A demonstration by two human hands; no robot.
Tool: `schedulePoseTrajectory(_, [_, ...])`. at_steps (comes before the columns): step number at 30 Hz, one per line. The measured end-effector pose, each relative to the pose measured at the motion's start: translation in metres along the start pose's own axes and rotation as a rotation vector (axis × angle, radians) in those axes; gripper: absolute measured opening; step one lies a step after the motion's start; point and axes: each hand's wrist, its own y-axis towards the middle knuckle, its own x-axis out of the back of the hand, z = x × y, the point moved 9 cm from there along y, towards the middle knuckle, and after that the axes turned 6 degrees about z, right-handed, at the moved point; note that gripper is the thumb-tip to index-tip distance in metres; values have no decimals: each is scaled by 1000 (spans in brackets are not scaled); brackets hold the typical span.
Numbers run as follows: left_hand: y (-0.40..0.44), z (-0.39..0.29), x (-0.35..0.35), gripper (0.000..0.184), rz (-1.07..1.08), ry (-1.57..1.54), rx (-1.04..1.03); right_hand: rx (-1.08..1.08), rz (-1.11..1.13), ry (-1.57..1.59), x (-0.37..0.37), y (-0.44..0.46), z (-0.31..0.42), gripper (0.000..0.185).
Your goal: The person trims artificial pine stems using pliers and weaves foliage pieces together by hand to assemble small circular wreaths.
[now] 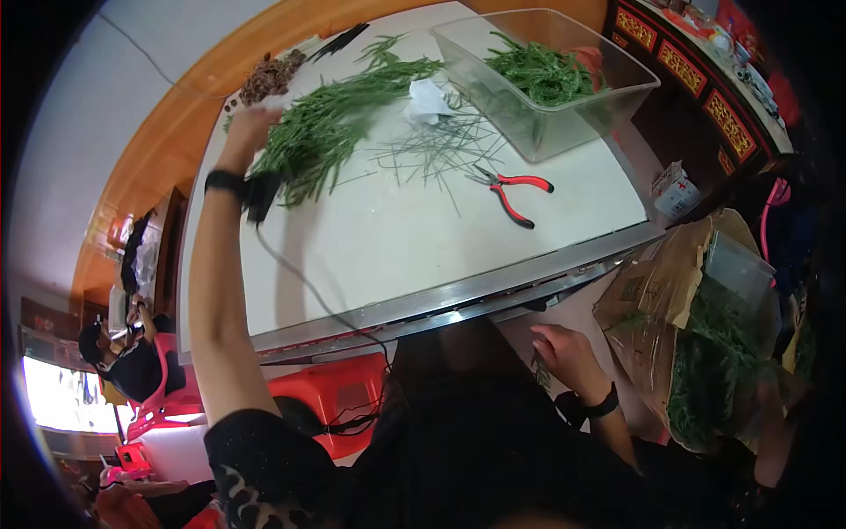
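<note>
My left hand (250,134) reaches to the far left of the white table (388,247), beside a heap of green artificial-looking sprigs (322,132) and a small brown pile (271,78). Its fingers are smeared by motion, with a whitish blur at the tips. My right hand (568,360) is low, in front of the table edge, fingers curled; a small green sprig (540,370) hangs at its fingertips. Red-handled pliers (504,189) lie on the table with jaws apart, next to thin loose green stems (432,152) and a crumpled white paper (429,100).
A clear plastic bin (573,115) holds more greenery. Near my left wrist sits a black box (262,196) with a cable (304,278) over the table edge. An open cardboard box (643,286) of greenery stands right, a blurred hand (775,432) nearby. Another person (137,361) sits left.
</note>
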Motion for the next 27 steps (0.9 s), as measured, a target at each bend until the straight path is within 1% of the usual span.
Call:
schedulePoseTrajectory(2, [-63,53,-31,9,156,-492,525,71,144,76,-7,17,21,18])
schedulePoseTrajectory(3, [-85,52,-39,9,178,-524,523,108,216,112,-8,27,33,15])
schedulePoseTrajectory(4, [-102,53,-47,9,198,-555,522,111,218,109,1,40,47,15])
schedulePoseTrajectory(5, [-116,56,-54,9,198,-555,527,171,245,159,10,51,72,12])
schedulePoseTrajectory(6, [-128,61,-55,9,137,-431,519,232,274,208,17,64,95,10])
schedulePoseTrajectory(7, [-139,64,-53,10,76,-306,512,237,281,208,21,78,108,10])
schedulePoseTrajectory(8, [-146,67,-48,10,17,-181,504,350,263,207,26,90,130,9])
schedulePoseTrajectory(9, [-150,66,-50,10,14,-180,512,462,243,204,33,102,152,9])
schedulePoseTrajectory(12, [-155,55,-31,15,-137,135,638,498,266,251,41,142,196,7])
schedulePoseTrajectory(13, [-153,55,-22,15,-149,134,639,553,223,286,45,153,209,6])
schedulePoseTrajectory(14, [-158,58,-6,16,-232,153,699,606,183,324,49,164,220,6])
schedulePoseTrajectory(16, [-173,66,19,19,-390,193,822,596,174,338,45,189,225,7])
schedulePoseTrajectory(17, [-175,77,20,19,-389,196,830,575,167,359,41,202,224,8])
schedulePoseTrajectory(20, [-154,76,27,23,-388,599,413,518,187,390,17,236,214,11])
schedulePoseTrajectory(21, [-156,83,23,23,-384,601,421,483,201,394,7,247,207,12])
schedulePoseTrajectory(24, [-141,112,-10,22,-43,535,439,444,215,395,-12,261,194,14])
schedulePoseTrajectory(25, [-138,112,-7,22,-44,543,438,428,223,393,-17,264,189,14])
schedulePoseTrajectory(27, [-136,124,-12,23,33,336,547,410,232,399,-24,269,181,15])
